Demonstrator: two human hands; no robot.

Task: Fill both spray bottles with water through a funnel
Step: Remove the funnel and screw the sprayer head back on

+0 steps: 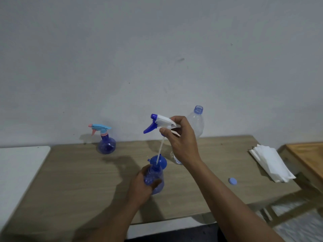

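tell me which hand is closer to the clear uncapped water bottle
Right. The right hand, holding the trigger sprayer head, is raised in front of the clear water bottle; the left hand grips the blue spray bottle nearer the person.

A wood-grain table stands against a pale wall, and an uncapped clear plastic bottle stands upright toward its back edge. Just left of that bottle's base lies a blue funnel. In front of the funnel, nearer than the clear bottle, a blue spray bottle with an open neck has its base on the tabletop. Well to the clear bottle's left, by the wall, stands a second spray bottle with a light blue and pink trigger head fitted. To the clear bottle's right and nearer lies a small blue cap. Farther right, at the table's edge, is a stack of white paper napkins.
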